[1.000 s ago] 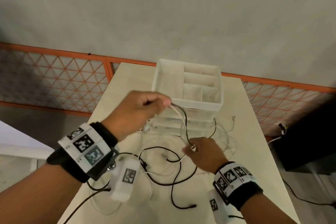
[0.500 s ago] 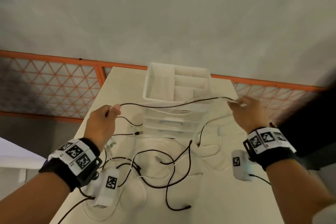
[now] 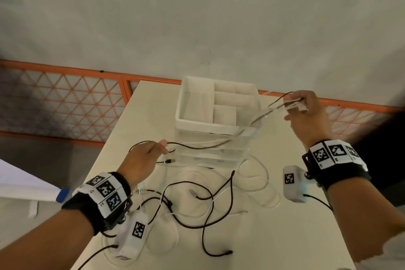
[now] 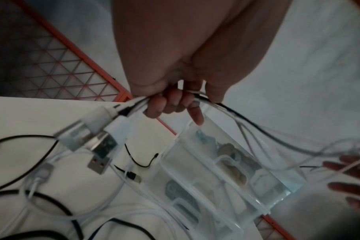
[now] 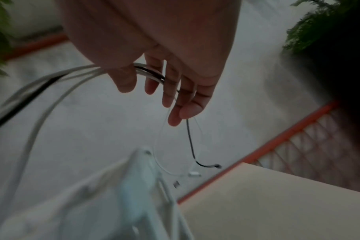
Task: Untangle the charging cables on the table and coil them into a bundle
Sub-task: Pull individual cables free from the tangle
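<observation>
My left hand [image 3: 151, 155] [image 4: 175, 104] grips a bunch of black and white charging cables near their USB plugs [image 4: 101, 144], low in front of the organizer. The held cables [image 3: 219, 146] run up and right to my right hand [image 3: 300, 105] [image 5: 154, 78], which is raised beside the organizer with the strands pinched under its thumb. Thin ends [image 5: 190, 142] dangle below its fingers. More black and white cables [image 3: 197, 201] lie tangled on the cream table [image 3: 274, 237].
A white organizer tray [image 3: 186, 103] sits on a clear drawer unit [image 3: 210, 153] at the table's far middle. An orange lattice railing [image 3: 65, 103] runs behind. Table edges fall away left and right; a dark object stands at the far right.
My hands have drawn apart, stretching the cables between them. The right hand has risen up and to the right past the organizer; the left has dropped left and lower.
</observation>
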Available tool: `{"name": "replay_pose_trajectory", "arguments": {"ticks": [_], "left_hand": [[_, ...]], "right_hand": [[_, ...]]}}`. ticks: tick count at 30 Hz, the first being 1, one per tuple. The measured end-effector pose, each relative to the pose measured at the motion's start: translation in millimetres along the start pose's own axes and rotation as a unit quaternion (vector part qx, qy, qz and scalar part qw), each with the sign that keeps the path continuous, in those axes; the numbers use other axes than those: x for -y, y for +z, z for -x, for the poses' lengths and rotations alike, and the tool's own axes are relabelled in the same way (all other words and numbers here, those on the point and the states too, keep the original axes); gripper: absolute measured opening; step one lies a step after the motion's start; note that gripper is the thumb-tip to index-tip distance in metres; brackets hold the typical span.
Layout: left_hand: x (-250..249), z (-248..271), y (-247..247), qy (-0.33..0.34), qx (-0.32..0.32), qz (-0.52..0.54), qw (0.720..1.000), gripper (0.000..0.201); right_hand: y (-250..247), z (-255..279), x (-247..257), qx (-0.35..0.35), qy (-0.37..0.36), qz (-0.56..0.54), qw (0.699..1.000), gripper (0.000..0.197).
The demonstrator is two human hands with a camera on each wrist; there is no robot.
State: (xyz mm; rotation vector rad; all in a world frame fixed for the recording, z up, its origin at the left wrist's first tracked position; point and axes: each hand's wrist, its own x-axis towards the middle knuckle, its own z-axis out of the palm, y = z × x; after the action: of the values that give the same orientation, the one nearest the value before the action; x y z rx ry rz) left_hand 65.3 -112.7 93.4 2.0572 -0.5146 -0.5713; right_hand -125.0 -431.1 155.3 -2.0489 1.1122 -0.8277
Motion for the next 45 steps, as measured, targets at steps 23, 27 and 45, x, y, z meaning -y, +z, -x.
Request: {"name": "replay_pose_trajectory", "arguments": {"ticks": [23,27,45], "left_hand": [[25.9,15.0,9.8,0.008,0.082,-0.158,0.984,0.022],[34.6,15.3,12.5,-0.040,0.062,-0.145,0.987,0.022],[28.5,5.9,33.3,-0.038,0.123,0.001,0.992,0.022]], "right_hand": [[89.6,159.1,-37.8,0.284,-0.167,0.194,0.924,0.021],[100.6,189.0,-60.8,0.484,-0.165,0.437,0.740,0.048],[0.4,59.3,30.0,-0.069,-0.091,-0.078,0.990,0.014]]}}
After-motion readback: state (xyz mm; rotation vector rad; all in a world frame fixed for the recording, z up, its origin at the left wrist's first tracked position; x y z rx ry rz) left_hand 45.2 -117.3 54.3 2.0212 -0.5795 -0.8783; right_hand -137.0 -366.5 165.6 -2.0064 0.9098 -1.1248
